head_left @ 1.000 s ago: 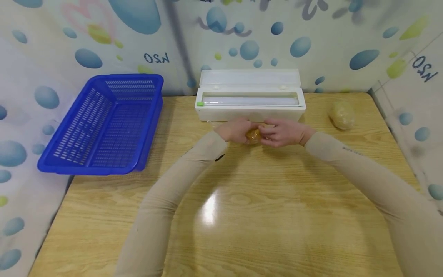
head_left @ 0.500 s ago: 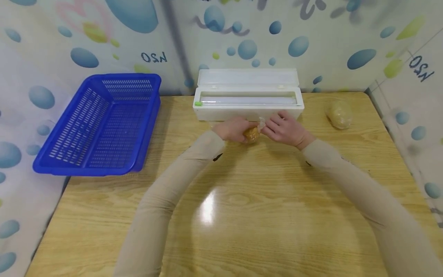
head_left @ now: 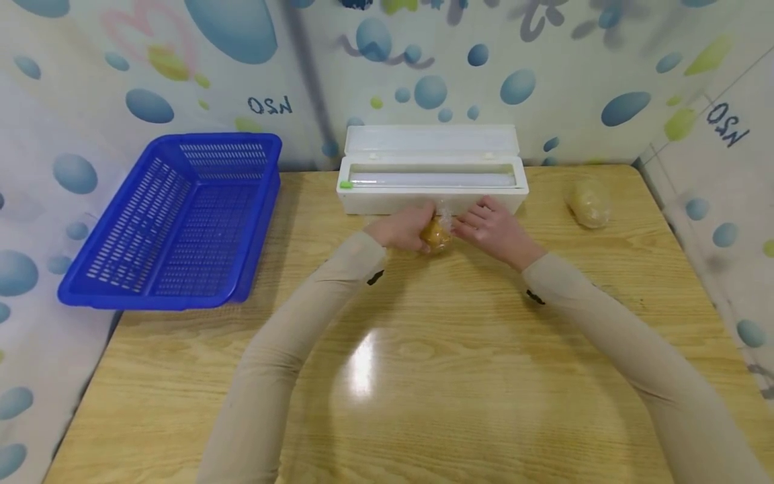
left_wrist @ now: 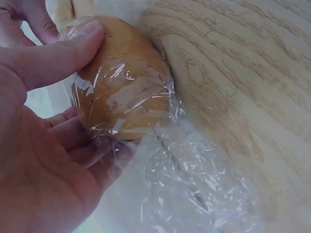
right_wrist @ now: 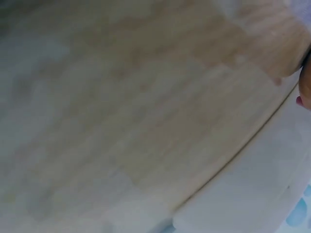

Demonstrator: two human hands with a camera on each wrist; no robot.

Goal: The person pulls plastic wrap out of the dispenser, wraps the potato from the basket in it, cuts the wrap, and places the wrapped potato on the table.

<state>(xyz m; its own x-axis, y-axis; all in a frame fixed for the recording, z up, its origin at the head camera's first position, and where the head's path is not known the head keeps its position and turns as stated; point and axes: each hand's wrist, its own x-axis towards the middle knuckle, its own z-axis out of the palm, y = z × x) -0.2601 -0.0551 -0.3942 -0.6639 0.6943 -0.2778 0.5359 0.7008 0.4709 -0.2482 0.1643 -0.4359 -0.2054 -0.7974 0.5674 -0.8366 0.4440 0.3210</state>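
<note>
My left hand point(head_left: 406, 227) holds a round orange-brown item point(left_wrist: 129, 80), wrapped in shiny cling film, close to the tabletop. In the left wrist view the thumb lies across its top and the other fingers go beneath it. A loose, crumpled tail of cling film point(left_wrist: 199, 184) trails from the wrapped item. My right hand point(head_left: 491, 230), fingers curled, is just right of it in the head view, its fingertips at the bunched film. Directly behind both hands stands a white cling film dispenser point(head_left: 432, 202), lid raised, a film roll inside.
A blue plastic basket point(head_left: 242, 269) stands at the left of the wooden table point(head_left: 459, 376). Toward the back right lies a yellowish, film-wrapped lump point(head_left: 589, 203). Patterned walls point(head_left: 520, 87) border the back and sides. A green slider point(head_left: 346, 185) sits on the dispenser's left front edge.
My right hand has drawn slightly away from the wrapped item, its fingers curling more. Bunched film now stands up between the hands. The left hand keeps its hold with a small shift.
</note>
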